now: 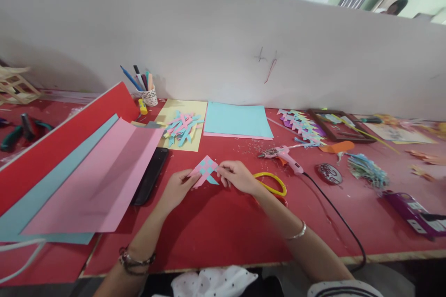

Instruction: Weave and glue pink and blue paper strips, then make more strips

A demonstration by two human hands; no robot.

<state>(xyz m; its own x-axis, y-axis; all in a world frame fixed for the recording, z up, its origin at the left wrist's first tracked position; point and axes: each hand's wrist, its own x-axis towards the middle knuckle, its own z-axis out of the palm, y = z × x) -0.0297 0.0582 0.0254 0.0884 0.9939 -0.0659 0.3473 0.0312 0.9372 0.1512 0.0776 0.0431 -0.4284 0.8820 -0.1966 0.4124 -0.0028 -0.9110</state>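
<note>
Between both hands, just above the red table [209,236], is a small woven paper piece [205,167] in a pink and light blue check. A loose blue strip end sticks out at its lower right. My left hand [179,188] pinches its left edge between thumb and fingers. At the right corner, the fingers of my right hand [237,176] close on the piece; the exact spot they grip is partly hidden. Yellow-handled scissors [273,175] lie beside my right wrist, partly covered by the forearm. Beyond the hands, cut paper strips [184,125] are heaped on a yellow sheet [198,143].
A pink glue gun [284,155] with a black cord lies at right, near a round tin [329,174] and a purple power strip [414,216]. Blue sheets [239,120] lie ahead. At left, large pink paper [101,176] overhangs a black phone [151,176]. A pen cup [149,96] stands behind.
</note>
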